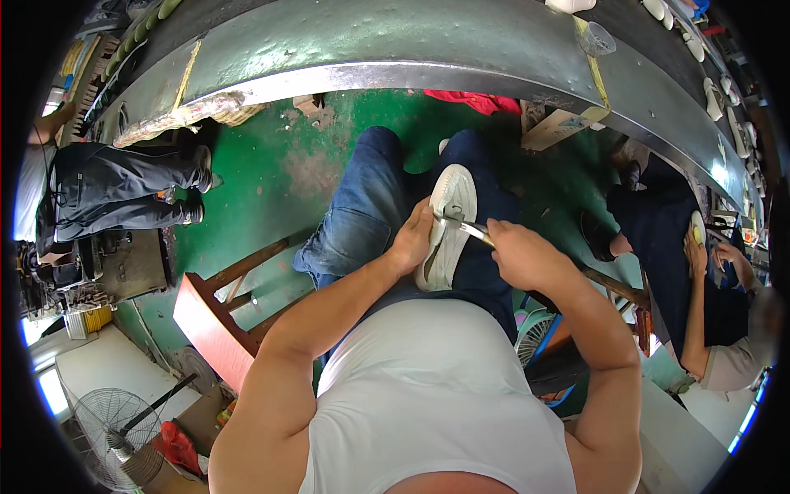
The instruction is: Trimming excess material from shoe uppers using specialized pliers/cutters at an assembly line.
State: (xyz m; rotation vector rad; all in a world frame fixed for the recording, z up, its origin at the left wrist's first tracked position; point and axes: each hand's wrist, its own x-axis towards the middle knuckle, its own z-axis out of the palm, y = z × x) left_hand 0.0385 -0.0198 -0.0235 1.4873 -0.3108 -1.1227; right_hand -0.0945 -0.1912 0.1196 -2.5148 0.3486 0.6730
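Observation:
A pale cream shoe lies lengthwise over my lap, its opening facing up and its rounded end away from me. My left hand is closed on the shoe's left side, with the thumb near the opening. In my right hand is a metal hand tool, held from the right with the fingers wrapped round its handle. The tool's shiny end reaches across to the middle of the shoe, beside my left thumb. Its exact kind is hard to make out.
A long grey metal bench curves across the far side, with pale shoes at its right. One person is at the left; another sits at the right holding a shoe. A standing fan is at lower left.

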